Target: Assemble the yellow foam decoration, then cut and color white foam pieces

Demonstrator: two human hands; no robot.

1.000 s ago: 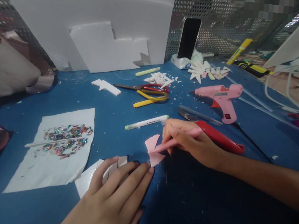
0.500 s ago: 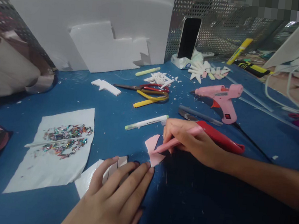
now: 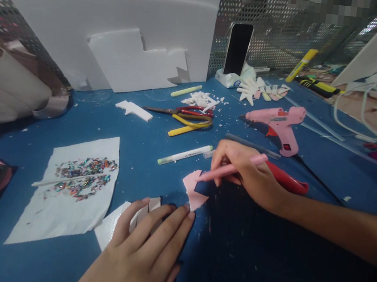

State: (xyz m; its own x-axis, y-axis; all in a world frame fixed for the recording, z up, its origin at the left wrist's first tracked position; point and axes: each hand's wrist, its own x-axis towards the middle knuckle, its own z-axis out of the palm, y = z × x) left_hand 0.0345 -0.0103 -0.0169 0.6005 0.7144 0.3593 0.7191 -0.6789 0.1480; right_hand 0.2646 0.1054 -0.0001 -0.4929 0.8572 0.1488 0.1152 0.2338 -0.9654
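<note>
My right hand [image 3: 247, 172] is closed round a pink marker [image 3: 227, 170], its tip at the upper right edge of a small pink cut-out [image 3: 194, 190] on the blue table. My left hand [image 3: 151, 240] lies flat with fingers stretched out, the fingertips at the lower edge of the cut-out. Under and beside the left fingers are white foam-board pieces [image 3: 111, 223], partly hidden. A white pen with green ends [image 3: 185, 154] lies just beyond the cut-out. Behind the right hand shows a red handle [image 3: 287, 178], the rest of it mostly covered.
A pink glue gun [image 3: 278, 121] lies at right, its cord running forward. Scissors [image 3: 184, 113], a yellow marker [image 3: 179, 131] and white scraps [image 3: 201, 99] are at centre. White paper [image 3: 66, 218] with shiny flakes is at left; a phone [image 3: 238, 50] stands at the back.
My right hand has shifted up and right, carrying the marker tip from the middle of the pink cut-out to its upper right edge. My left hand stays in place.
</note>
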